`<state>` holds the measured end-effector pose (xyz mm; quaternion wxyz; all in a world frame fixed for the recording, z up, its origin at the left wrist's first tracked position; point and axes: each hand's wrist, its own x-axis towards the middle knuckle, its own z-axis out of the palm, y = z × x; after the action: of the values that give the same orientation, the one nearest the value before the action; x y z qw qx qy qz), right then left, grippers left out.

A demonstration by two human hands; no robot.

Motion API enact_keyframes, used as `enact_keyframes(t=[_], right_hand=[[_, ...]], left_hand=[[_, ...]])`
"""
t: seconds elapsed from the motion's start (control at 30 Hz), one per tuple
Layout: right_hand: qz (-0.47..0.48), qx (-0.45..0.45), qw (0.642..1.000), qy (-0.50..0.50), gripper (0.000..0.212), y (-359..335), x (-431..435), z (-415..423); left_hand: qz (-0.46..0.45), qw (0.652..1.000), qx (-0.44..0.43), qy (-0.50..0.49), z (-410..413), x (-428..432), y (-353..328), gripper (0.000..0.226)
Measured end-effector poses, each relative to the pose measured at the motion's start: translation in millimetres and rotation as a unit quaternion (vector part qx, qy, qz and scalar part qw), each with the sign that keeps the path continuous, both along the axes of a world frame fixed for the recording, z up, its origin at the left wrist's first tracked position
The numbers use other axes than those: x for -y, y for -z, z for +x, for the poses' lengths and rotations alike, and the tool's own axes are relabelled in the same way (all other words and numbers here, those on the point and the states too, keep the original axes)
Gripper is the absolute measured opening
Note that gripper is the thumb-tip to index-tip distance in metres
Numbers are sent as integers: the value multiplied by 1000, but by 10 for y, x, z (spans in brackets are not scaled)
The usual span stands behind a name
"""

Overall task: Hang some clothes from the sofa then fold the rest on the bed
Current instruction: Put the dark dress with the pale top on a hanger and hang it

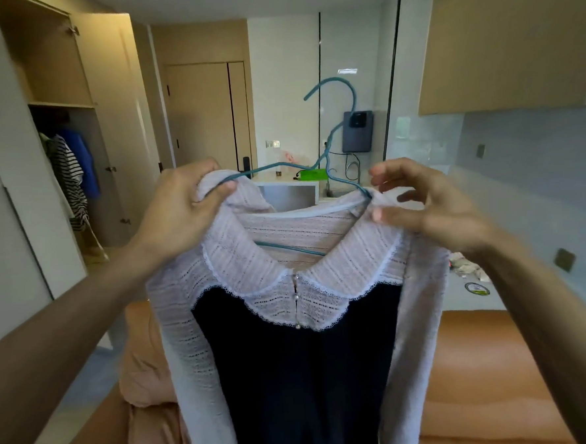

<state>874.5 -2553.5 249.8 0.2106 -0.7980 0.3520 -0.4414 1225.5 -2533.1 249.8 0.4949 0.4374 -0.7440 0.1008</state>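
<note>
Fingers (pixel 214 192) of the left hand (pixel 184 208) are curled tight over the left shoulder of a garment (pixel 303 358), bunching the pale knit fabric there together with the left end of a teal wire hanger (pixel 333 123). Behind that hand, at the far left, an open wardrobe (pixel 63 133) shows a striped top (pixel 71 180) and a blue top (pixel 84 162) hanging inside.

Held up at chest height in the middle of the view, the garment has a dark navy body, light lavender knit sleeves and a wide lace-edged collar (pixel 306 289) closed with small pearl buttons. The hanger sits partly inside the neckline: its lower bar shows through the neck opening, while its hook rises tilted above the collar. An orange sofa (pixel 482 364) lies below and behind the garment, with a peach-coloured cloth (pixel 146 368) heaped on its left part.

Further right, the right hand (pixel 431 206) is at the garment's right shoulder. Its fingers (pixel 384 175) are loosely spread, the tips pinching the collar edge just where the hanger's right arm enters the fabric; the blur makes the exact grip hard to tell. Past this hand a light desk (pixel 467 297) carries some small items, too indistinct to name.
</note>
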Motion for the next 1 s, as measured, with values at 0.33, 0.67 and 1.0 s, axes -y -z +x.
enact_keyframes(t=[0.33,0.67,1.0], right_hand=[[-109,-15,994,29,46,84,212,31],[-71,66,994,55,72,25,427,-235],[-68,-52,996,-20,47,-98,397,-125]], left_hand=[[95,989,-26,109,125,119,-18,37],[150,985,-68,48,470,151,460,43],[177,977,-101,60,364,287,102,39]])
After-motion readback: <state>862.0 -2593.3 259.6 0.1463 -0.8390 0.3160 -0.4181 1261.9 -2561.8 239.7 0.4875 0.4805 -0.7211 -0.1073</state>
